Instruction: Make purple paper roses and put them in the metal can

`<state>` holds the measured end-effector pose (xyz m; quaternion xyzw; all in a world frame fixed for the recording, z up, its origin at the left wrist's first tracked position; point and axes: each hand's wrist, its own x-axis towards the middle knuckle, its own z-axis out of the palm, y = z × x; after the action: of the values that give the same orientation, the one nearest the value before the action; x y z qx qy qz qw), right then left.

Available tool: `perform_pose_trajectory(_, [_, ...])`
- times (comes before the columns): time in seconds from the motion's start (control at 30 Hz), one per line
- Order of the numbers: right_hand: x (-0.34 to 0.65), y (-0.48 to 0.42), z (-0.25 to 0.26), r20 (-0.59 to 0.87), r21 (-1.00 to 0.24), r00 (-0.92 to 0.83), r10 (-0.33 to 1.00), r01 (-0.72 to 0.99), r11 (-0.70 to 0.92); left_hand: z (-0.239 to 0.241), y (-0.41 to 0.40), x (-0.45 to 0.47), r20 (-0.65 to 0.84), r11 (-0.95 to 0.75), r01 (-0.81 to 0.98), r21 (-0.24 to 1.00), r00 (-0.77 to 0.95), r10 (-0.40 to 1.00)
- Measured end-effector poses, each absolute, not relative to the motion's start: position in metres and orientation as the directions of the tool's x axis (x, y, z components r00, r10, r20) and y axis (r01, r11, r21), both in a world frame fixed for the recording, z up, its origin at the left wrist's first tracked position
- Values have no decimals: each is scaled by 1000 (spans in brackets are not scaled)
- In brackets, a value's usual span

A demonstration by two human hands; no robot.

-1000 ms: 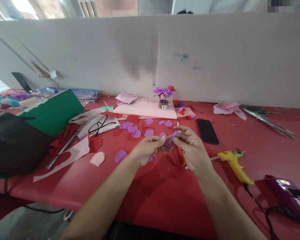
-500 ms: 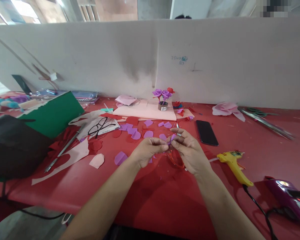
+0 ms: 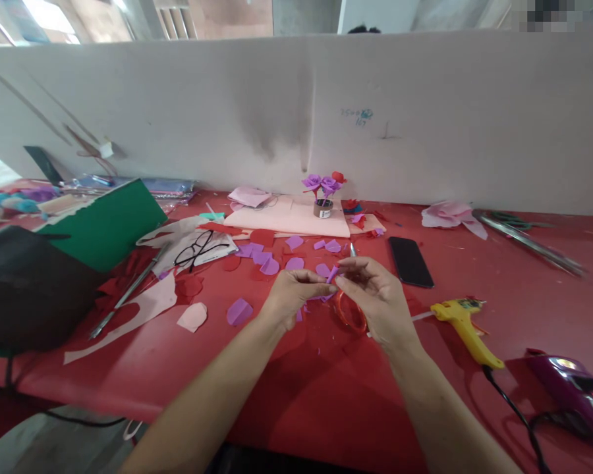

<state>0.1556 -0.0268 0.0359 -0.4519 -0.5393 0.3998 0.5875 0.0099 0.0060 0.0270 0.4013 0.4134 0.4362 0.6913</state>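
Over the middle of the red table (image 3: pixel 286 395), my left hand (image 3: pixel 294 296) pinches a small purple paper petal (image 3: pixel 332 275). My right hand (image 3: pixel 375 296) meets it at the same petal, fingers curled round orange-handled scissors (image 3: pixel 350 313), whose metal tip sticks out past the fingers. Several loose purple petals (image 3: pixel 269 263) lie just beyond my hands. Purple and red paper roses (image 3: pixel 322 183) stand in a small holder on a pink sheet (image 3: pixel 286 217) near the wall.
A black phone (image 3: pixel 410 261) lies right of my hands. A yellow glue gun (image 3: pixel 467 326) and a purple device (image 3: pixel 570 388) sit at the right. Glasses (image 3: pixel 200 247), a green sheet (image 3: pixel 106 224) and a black bag (image 3: pixel 24 283) fill the left.
My hands have stayed together on the petal, with the fingers shifting a little. The scissors' orange handle now shows more clearly under my right hand.
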Motion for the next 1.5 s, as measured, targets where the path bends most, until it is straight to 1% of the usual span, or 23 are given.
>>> perform_pose_trajectory(0.17, [154,-26,35,270,-963,133,954,39,267,27,5,13,-207,269,-286,920,228,951])
perform_pose_trajectory(0.4, [156,-25,26,250,-962,177,952,156,224,28,1,17,-187,218,-306,927,128,974])
perform_pose_trajectory(0.63, [153,-26,26,222,-966,181,958,173,192,27,0,20,-175,198,-306,931,104,979])
perform_pose_trajectory(0.7, [154,-26,25,209,-971,187,960,153,182,28,0,18,-166,203,-273,940,154,974])
perform_pose_trajectory(0.8, [156,-23,25,192,-979,200,961,112,173,31,1,15,-171,236,-202,951,295,940])
perform_pose_trajectory(0.87, [157,-21,25,165,-986,202,965,33,162,32,2,13,-161,235,-169,957,364,917])
perform_pose_trajectory(1.0, [158,-18,25,98,-980,185,978,-153,127,31,2,12,-139,205,-124,971,404,904])
perform_pose_trajectory(1.1, [158,-18,25,93,-977,184,978,-174,125,30,2,11,-141,213,-152,965,381,914])
perform_pose_trajectory(1.27, [158,-21,25,164,-976,185,969,-108,186,31,4,10,-137,213,-199,957,340,930])
perform_pose_trajectory(1.4, [158,-21,26,192,-981,224,955,7,196,29,4,11,-131,203,-181,962,343,930])
perform_pose_trajectory(1.5, [159,-21,25,191,-982,265,945,50,184,29,2,13,-126,185,-147,972,338,933])
